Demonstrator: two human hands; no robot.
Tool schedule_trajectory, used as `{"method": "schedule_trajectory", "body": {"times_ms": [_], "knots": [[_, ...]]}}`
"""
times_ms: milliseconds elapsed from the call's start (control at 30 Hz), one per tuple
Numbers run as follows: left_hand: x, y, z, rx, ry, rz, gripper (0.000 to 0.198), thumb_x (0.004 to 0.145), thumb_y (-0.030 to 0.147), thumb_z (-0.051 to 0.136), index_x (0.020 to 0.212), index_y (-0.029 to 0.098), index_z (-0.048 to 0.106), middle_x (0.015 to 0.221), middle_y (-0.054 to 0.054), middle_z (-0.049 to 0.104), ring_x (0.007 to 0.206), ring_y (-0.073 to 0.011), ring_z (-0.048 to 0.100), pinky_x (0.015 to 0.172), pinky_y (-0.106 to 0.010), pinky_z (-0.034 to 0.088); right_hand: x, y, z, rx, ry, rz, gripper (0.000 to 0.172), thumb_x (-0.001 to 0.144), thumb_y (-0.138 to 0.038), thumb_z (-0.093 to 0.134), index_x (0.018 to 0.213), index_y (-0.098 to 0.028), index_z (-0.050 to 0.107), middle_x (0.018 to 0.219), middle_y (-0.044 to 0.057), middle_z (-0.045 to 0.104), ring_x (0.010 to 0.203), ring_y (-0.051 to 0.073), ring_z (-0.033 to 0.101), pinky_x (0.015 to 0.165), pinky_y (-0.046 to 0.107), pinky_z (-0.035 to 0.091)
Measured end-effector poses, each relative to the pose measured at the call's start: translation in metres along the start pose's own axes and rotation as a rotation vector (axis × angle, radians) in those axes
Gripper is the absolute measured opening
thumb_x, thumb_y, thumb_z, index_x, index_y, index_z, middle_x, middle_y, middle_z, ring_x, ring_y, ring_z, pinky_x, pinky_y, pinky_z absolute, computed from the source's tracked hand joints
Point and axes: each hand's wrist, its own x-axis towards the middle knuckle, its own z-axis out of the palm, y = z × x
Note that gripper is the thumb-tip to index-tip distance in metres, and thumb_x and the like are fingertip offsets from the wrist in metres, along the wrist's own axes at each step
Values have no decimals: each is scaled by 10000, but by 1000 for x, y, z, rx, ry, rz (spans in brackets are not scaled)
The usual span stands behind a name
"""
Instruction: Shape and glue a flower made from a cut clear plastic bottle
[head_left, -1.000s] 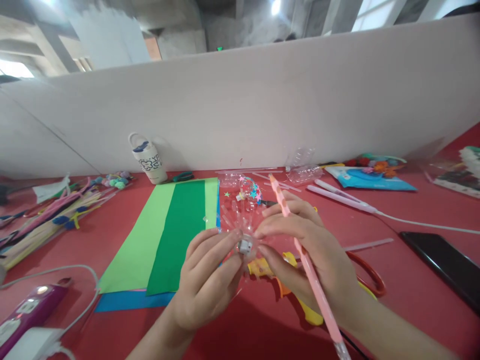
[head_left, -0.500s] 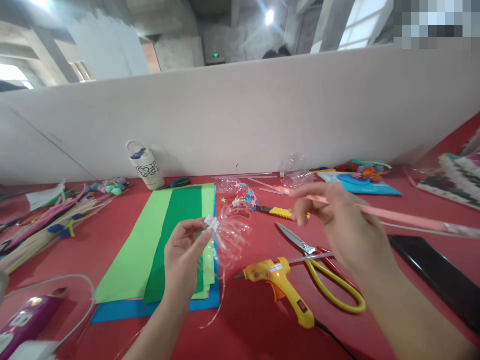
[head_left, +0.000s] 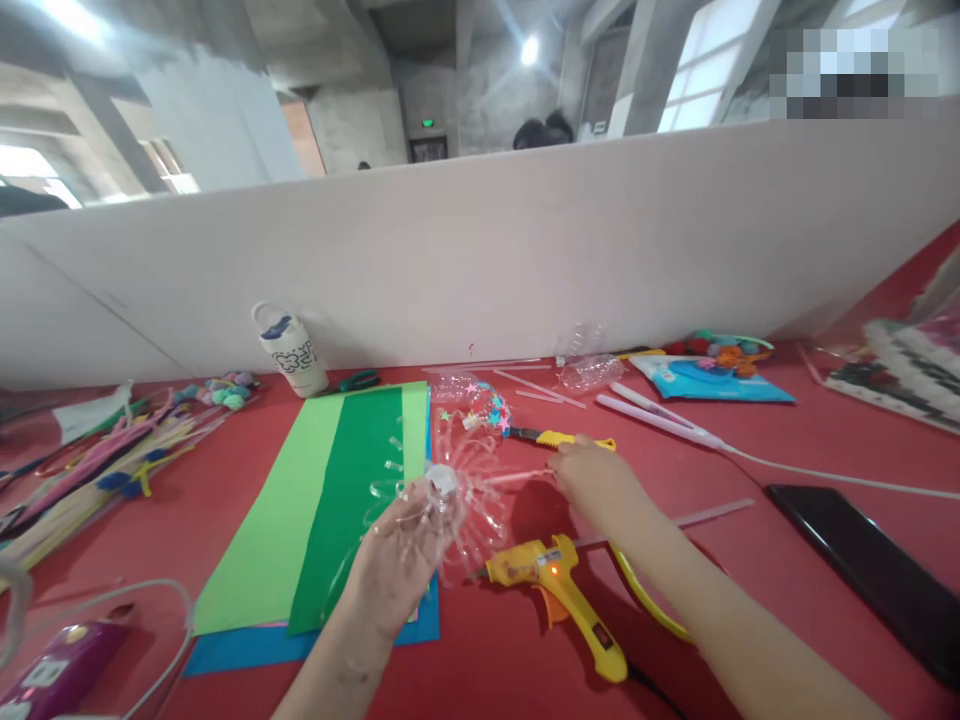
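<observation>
Bottle top [head_left: 442, 482] grasped in the left hand [head_left: 401, 555], strips [head_left: 480, 508] fanned wide! Right hand [head_left: 595, 484] alongside, its grip unclear; seemingly strip-shaping, next needing steady support.

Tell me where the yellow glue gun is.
In the head view, the yellow glue gun lies on the red table right of center, lower in frame than the right hand, between the colored sheets and the black phone.

No text can be read — glue gun [head_left: 585, 610] label [head_left: 551, 556] included.
</observation>
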Motion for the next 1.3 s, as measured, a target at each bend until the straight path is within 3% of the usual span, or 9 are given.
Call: {"method": "schedule_trajectory", "body": {"times_ms": [167, 300, 467, 600, 833, 967, 1067, 1200, 1300], "knots": [[-9, -6, 9, 49, -91, -45, 209, 703, 113, 655, 896, 175, 703, 874, -40, 738, 797, -178, 685, 802, -320, 545, 5, -17, 20, 36, -22, -80, 220, 806, -21, 468, 755, -127, 653, 804, 123, 658, 860, 235, 588, 683, 291, 411], [-15, -7, 17, 101, -159, -89, 229, 643, 148, 727, 869, 180, 712, 856, -21, 741, 776, -158, 683, 792, -287, 544, 6, -20, 27, 111, 2, -94, 196, 814, -37, 462, 867, -126, 628, 881, 121, 642, 905, 246, 571, 722, 309, 421], [-13, -12, 18, 85, -120, -128, 170, 623, 144, 727, 787, 174, 695, 823, -22, 736, 759, -172, 684, 781, -311, 544, 6, -18, 22, 278, 82, -94, 209, 847, -114, 459, 1018, -147, 574, 1096, 128, 577, 1000, 232, 549, 777, 311, 438], [-9, -17, 19, 73, -123, -130, 112, 655, 144, 712, 756, 154, 663, 802, -33, 717, 785, -183, 677, 831, -343, 523, 7, -13, 10, 433, 132, -110, 179, 852, -146, 455, 976, -164, 583, 1069, 113, 583, 998, 219, 547, 841, 332, 421], [-2, -20, 25, 258, -140, 159, 272, 633, 171, 749, 886, 182, 650, 894, -21, 691, 836, -150, 648, 845, -284, 485, -2, -17, -6, 755, 76, -188, 154, 866, -258, 468, 858, -194, 608, 811, 12, 649, 692, 134, 584, 621, 237, 433], [0, -17, 27, 480, -140, 373, 261, 683, 160, 724, 914, 221, 619, 875, 15, 663, 808, -107, 618, 769, -213, 464, -12, -29, -18, 1055, -128, -214, 254, 840, -336, 506, 639, -188, 552, 606, -21, 590, 569, 121, 536, 527, 228, 378], [0, -13, 29, 518, -135, 463, 269, 673, 167, 735, 903, 234, 611, 852, 29, 660, 797, -97, 617, 746, -193, 460, -16, -37, -24, 1316, -302, -143, 269, 821, -384, 532, 635, -190, 521, 573, -23, 579, 518, 117, 527, 517, 243, 400], [1, -8, 36, 422, -75, 481, 312, 626, 180, 759, 898, 216, 610, 871, 14, 680, 829, -119, 640, 808, -232, 472, -19, -46, -24, 1726, -382, 8, 189, 761, -374, 594, 813, -195, 570, 678, -10, 634, 598, 134, 590, 627, 288, 471], [5, -4, 41, 387, -9, 490, 324, 617, 190, 760, 905, 191, 612, 897, -7, 689, 855, -141, 656, 871, -273, 465, -25, -56, -24, 1918, -334, -49, 250, 673, -218, 642, 915, -198, 585, 947, 35, 675, 945, 162, 615, 846, 296, 437]]}}
